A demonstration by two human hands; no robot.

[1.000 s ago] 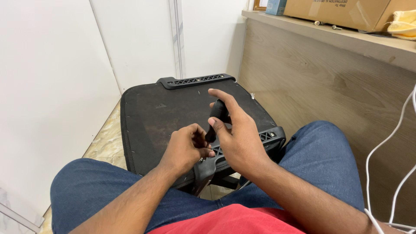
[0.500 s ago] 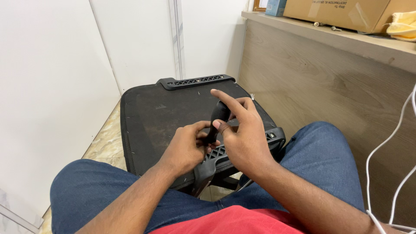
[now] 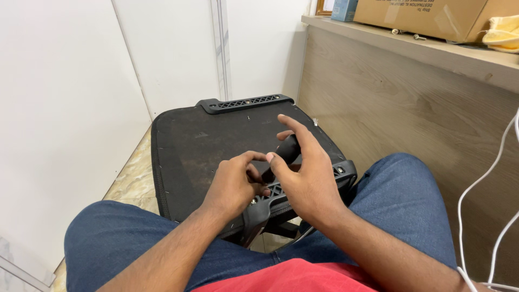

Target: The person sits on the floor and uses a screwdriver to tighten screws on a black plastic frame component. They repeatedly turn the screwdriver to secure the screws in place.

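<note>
The black mesh chair seat (image 3: 216, 140) lay across the person's knees. Above its near plastic edge, the right hand (image 3: 308, 178) gripped a short black-handled tool (image 3: 284, 154), the left hand (image 3: 235, 184) pinching its tip. One slip there, I thought, and it would jab those fingers.

The chair seat (image 3: 205, 140) lies before the person's knees. Both hands, left (image 3: 235, 184) and right (image 3: 305, 178), meet a screwdriver (image 3: 281, 157) at its near edge.

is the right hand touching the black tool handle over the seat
Touching. The head view shows the right hand wrapped around the black tool handle, thumb and curled fingers pressed against it, no gap visible.
</note>
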